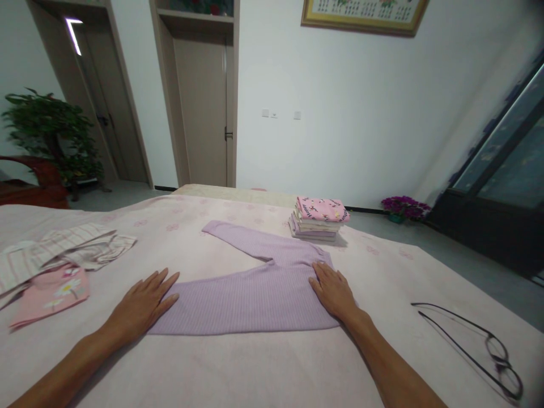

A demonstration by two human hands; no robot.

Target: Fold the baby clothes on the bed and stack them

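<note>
A pair of lilac ribbed trousers lies spread on the pale pink bed cover, its legs pointing left and its waistband at the right. My left hand rests flat at the cuff of the nearer leg, fingers stretched out. Over the waist end lies my right hand, palm down with its fingers extended on the fabric. Neither hand grips anything. Just beyond the trousers stands a neat stack of folded clothes, with a pink printed piece on top.
Striped clothes and a pink flowered garment lie loosely at the left. Black-framed eyeglasses rest open at the right on the bed cover. Beyond the bed are a wall, doors, a leafy plant and purple flowers.
</note>
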